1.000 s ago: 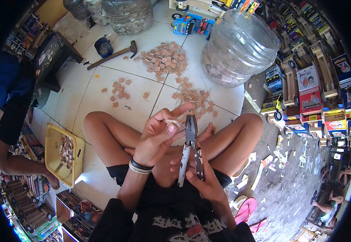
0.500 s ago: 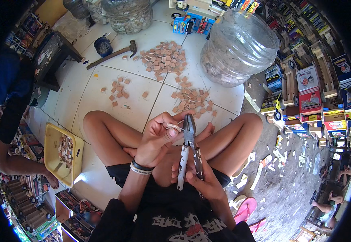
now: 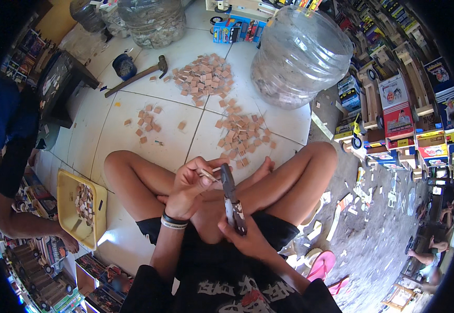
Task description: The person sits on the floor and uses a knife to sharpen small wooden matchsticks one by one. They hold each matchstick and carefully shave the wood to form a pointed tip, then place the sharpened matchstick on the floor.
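My left hand pinches a small wooden piece between thumb and fingers, above my crossed legs. A thin wire or nail seems to stick out of it towards the pliers. My right hand is wrapped round the handles of worn pliers, whose dark jaws point up beside the left fingertips. The pliers are seen nearly edge-on, so I cannot tell whether the jaws grip the wire. Beyond my legs, small brown wooden squares lie in a large pile, a nearer pile and a small group.
A hammer and a dark blue cup lie on the white tiles. A large clear plastic container stands far right. On the left are a yellow tub of pieces and another person's leg. Toy trucks crowd the right.
Both hands have shifted a little left and down with the wooden piece and the pliers. The pliers have turned from showing both handles spread to nearly edge-on.
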Motion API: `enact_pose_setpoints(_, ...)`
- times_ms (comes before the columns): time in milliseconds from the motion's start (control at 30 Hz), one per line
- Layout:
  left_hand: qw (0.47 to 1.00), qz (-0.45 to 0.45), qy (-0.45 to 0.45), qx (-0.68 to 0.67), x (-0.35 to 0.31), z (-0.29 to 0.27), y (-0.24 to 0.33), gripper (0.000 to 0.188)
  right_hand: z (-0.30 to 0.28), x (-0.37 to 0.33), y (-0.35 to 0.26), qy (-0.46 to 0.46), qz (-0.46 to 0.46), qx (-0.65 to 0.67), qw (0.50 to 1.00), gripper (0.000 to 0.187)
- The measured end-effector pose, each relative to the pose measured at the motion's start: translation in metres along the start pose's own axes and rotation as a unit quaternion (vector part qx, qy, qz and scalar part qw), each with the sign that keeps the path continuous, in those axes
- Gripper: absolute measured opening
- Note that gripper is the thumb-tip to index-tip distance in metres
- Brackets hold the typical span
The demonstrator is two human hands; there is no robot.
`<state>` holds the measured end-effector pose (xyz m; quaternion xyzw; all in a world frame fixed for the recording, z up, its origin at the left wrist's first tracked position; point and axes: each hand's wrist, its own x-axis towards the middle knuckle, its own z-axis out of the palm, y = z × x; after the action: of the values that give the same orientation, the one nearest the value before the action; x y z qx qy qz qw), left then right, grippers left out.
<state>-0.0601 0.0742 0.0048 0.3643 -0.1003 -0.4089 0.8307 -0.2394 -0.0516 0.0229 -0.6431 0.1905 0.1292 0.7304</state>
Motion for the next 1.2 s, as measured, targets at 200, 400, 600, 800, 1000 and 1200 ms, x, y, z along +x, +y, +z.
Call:
enact_pose_setpoints(200,0.990,0.118,0.032,0.074,-0.008,-0.024,0.008,0.015,-0.012,0.010,0.003,0.218,-0.024,-0.236,0.947,0.032)
enact_pose_setpoints(400,0.684,0.129,0.369,0.616,0.023,-0.076,0.022,0.028,-0.035,-0.002,0.001,0.251,-0.010,-0.137,0.958,0.053)
enact_pose_setpoints(600,0.707,0.182,0.151,0.666,0.062,-0.085,-0.039,0.036,-0.047,-0.005,-0.001,0.269,-0.014,-0.106,0.957,0.052)
enact_pose_setpoints(800,0.639,0.088,0.044,0.763,0.083,-0.065,-0.087,0.040,-0.039,-0.005,-0.003,0.258,-0.074,-0.127,0.955,0.049)
enact_pose_setpoints(1000,0.773,0.134,0.096,0.613,0.055,-0.042,-0.034,0.018,-0.036,-0.014,-0.007,0.222,-0.003,-0.142,0.965,0.041)
enact_pose_setpoints(1200,0.790,0.153,0.088,0.587,0.032,0.017,0.004,0.020,-0.028,-0.004,-0.002,0.181,-0.032,-0.148,0.972,0.036)
